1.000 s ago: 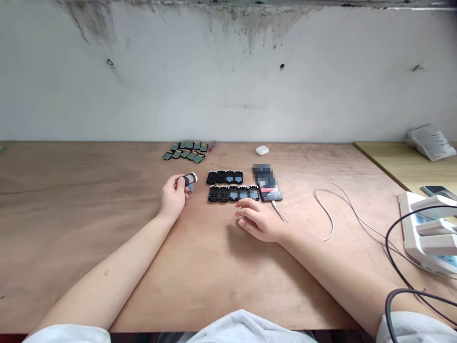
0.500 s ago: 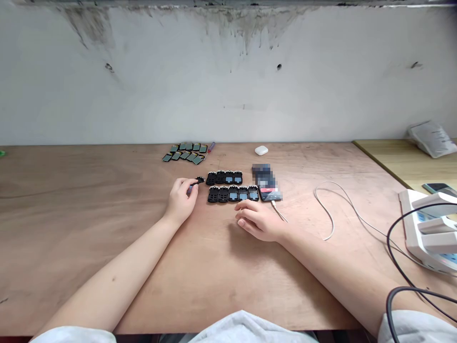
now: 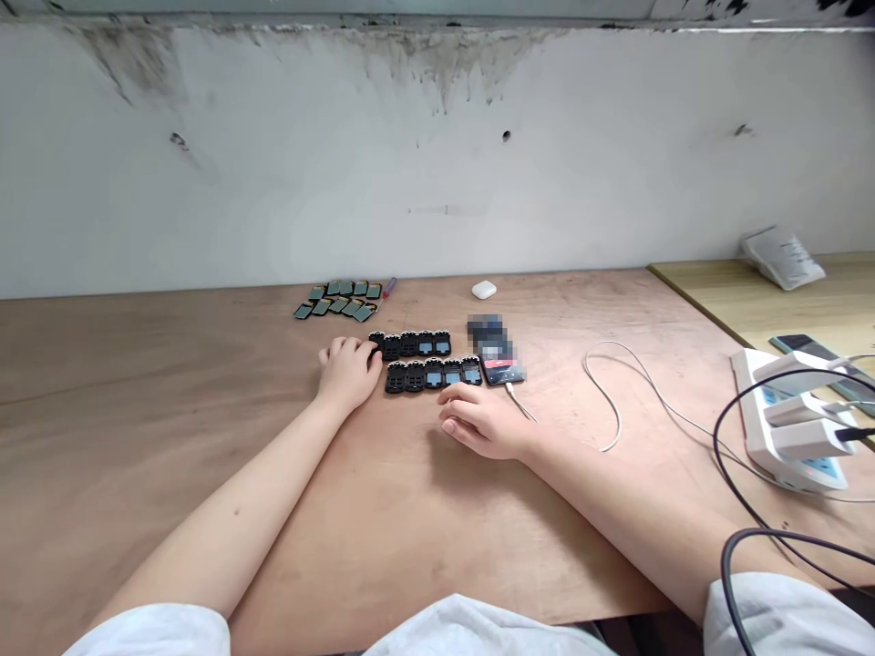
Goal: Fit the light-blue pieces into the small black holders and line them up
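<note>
Two rows of small black plastic casings lie in the middle of the table; the front row [image 3: 415, 377] and the back row [image 3: 408, 343] each have pale blue panels in the casings toward the right. At the back row's left end, my left hand [image 3: 347, 372] lies palm down, fingers apart, its thumb side against the last casing [image 3: 376, 343]. My right hand [image 3: 484, 421] hovers or rests just in front of the front row's right end. Its fingers are loosely bent and apart, with nothing visible in them.
Behind my left hand lie several grey-green screen modules [image 3: 338, 306] and a screwdriver [image 3: 389, 287]. A partly blurred phone [image 3: 502, 369] with a white cable [image 3: 619, 415] sits to the right, near a white earbud case [image 3: 484, 290]. A power strip [image 3: 786, 437] stands at far right.
The black casing my left hand held has been set down at the back row's left end, and its fingers have spread. My right hand stays in place beside the rows. The view has shifted slightly.
</note>
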Available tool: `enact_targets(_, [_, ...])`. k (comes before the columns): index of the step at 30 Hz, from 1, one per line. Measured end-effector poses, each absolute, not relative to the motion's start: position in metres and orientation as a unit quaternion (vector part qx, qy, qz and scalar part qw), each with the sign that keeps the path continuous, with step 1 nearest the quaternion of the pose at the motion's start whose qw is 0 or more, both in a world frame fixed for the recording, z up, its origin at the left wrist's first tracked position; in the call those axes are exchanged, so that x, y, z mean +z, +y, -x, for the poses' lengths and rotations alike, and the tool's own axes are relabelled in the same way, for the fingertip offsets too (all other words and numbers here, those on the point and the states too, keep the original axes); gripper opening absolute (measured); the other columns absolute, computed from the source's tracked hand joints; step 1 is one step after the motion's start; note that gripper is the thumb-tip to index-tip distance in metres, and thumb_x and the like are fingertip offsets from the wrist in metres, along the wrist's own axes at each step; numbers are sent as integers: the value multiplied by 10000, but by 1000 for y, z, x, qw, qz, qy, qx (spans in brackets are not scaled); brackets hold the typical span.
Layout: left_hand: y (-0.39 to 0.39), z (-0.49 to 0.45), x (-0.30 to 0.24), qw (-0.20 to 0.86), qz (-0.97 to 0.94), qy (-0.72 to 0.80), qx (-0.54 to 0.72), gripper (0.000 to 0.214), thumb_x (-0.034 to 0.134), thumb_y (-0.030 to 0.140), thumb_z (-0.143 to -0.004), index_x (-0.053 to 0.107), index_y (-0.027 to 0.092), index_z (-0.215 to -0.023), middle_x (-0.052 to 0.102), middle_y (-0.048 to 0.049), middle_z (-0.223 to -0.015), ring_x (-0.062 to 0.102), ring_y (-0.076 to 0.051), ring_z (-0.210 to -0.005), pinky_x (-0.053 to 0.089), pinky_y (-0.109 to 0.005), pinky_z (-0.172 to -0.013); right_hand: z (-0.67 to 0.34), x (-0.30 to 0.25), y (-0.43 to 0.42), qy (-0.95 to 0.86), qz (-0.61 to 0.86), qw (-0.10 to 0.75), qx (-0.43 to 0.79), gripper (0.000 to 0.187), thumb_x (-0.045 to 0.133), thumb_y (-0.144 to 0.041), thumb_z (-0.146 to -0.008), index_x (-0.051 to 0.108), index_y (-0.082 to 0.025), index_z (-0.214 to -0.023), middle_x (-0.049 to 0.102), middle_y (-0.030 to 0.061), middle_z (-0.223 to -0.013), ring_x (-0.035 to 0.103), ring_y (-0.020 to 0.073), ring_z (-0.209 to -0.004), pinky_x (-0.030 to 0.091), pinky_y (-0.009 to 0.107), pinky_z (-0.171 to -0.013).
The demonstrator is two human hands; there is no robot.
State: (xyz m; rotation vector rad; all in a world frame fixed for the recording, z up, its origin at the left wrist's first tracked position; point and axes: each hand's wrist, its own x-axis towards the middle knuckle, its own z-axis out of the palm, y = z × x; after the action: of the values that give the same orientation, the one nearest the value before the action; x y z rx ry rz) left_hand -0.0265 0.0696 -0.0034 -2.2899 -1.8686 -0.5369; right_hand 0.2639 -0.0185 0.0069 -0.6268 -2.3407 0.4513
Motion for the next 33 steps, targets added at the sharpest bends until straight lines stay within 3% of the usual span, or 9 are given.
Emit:
enact_targets(6, [66,30,-3,39,798,-573,-184,421,380,365,-1042,719,203,-1231,703,-152,-1202,524,-350,-1237,413,-529,-1011,-262,6,-18,-899,252,330,143,136,517,-282,-1046,634,-214,-1033,660,122,-1150,634,223,-1025,536,384,-895])
enact_targets(12, [63,30,-2,9,830,-522,-198,451,379,406,-1053,667,188,-1323,695,-131,-1321,495,-343,-1353,388,-550,-1105,-262,-1,-15,-875,383,296,22,117,535,-251,-1024,645,-218,-1045,672,119,-1208,587,270,-1101,451,458,-970])
enact_targets(20, [61,32,-2,-38,852,-494,-169,510,394,452,-1052,589,195,-1447,601,-134,-1487,321,-381,-1527,348,-638,-1165,-261,-12,-7,-805,529,268,-24,354,573,-390,-1013,592,-186,-1301,559,213,-1432,465,421,-1325,304,659,-1115])
enact_targets(24, [62,33,-2,-28,847,-495,-189,530,421,448,-1043,539,201,-1497,570,-143,-1516,297,-385,-1538,330,-636,-1180,-262,-14,-8,-798,532,280,-28,324,532,-426,-1034,647,-157,-1174,559,241,-1428,436,446,-1359,260,721,-1128])
enact_targets(33, [10,20,4,52,868,-417,-265,380,498,311,-999,628,186,-1333,673,-144,-1306,518,-342,-1305,388,-527,-1118,-261,-1,-18,-835,462,294,-55,297,547,-346,-1034,731,-179,-871,704,178,-1158,511,383,-1279,379,631,-1072])
